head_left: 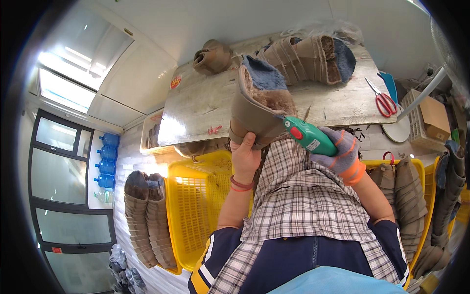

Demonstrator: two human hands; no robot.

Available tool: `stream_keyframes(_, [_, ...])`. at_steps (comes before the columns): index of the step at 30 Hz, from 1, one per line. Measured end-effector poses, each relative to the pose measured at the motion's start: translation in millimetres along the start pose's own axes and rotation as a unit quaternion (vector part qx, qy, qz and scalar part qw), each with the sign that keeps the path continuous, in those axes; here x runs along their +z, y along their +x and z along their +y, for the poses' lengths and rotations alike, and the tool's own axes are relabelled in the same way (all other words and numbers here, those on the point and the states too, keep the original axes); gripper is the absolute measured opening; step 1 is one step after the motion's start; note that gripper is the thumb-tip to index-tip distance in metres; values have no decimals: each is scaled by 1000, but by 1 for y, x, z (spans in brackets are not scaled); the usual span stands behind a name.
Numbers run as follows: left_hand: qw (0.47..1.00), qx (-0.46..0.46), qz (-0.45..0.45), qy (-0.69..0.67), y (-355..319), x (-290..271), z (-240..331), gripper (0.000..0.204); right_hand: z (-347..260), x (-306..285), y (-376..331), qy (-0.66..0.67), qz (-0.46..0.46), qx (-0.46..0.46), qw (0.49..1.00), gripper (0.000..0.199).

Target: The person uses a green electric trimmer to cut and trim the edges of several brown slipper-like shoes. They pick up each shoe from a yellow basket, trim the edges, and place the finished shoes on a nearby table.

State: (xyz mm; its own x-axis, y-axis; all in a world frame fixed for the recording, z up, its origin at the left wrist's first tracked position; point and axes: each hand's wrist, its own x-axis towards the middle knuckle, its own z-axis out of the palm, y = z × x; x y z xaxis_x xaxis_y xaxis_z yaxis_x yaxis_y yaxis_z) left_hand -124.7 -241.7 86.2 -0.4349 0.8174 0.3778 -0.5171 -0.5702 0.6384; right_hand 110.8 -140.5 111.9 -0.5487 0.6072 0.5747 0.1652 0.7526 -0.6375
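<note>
My left hand (246,156), bare with a red band at the wrist, grips a taupe, fur-lined boot upper (254,117) from below. The piece is tilted, and its opening shows brown fur and blue lining. My right hand (339,153), in a grey and orange glove, is closed round a green handheld electric cutter (313,138) with a red button. Its tip meets the edge of the boot upper on the right side; the blade itself is too small to make out. Behind lies a row of nested boot uppers (306,61) on the worktable (196,105).
Another taupe upper (213,57) lies at the table's far left. Red-handled scissors (384,102) rest near its right edge. A yellow basket (196,215) stands left of me beside stacked uppers (147,220); another yellow basket (425,181) with uppers stands right.
</note>
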Motion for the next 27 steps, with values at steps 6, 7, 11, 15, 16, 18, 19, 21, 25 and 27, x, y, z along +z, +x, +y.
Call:
stream_keyframes(6, [962,95,15,257,-2,-4,-15,35,-6,4,3,44,27,24,998,58])
stream_keyframes(7, [944,115,7,309,-2,-4,-17,33,-7,3,4,45,27,31,998,58])
stream_keyframes(11, [847,203,-36,490,1,-3,-23,27,-17,3,5,112,32,97,988,57])
stream_keyframes(15, [687,286,-132,655,6,-15,-26,27,-14,3,0,165,37,165,972,57])
stream_keyframes(16, [657,298,-148,677,6,-16,-26,30,-18,1,1,198,38,194,960,56])
stream_keyframes(18, [628,308,-166,695,5,-20,-30,34,-20,-2,2,239,40,232,942,56])
stream_keyframes(19, [630,306,-169,694,4,-23,-35,36,-20,-3,3,248,41,240,938,55])
stream_keyframes(21, [634,304,-177,689,3,-24,-41,39,-17,-4,3,256,43,252,932,53])
stream_keyframes(25, [724,234,-165,628,-3,-29,-47,46,-5,-6,6,255,59,254,931,50])
stream_keyframes(27, [807,135,-130,560,-12,-39,-43,45,0,-9,9,260,76,259,927,48])
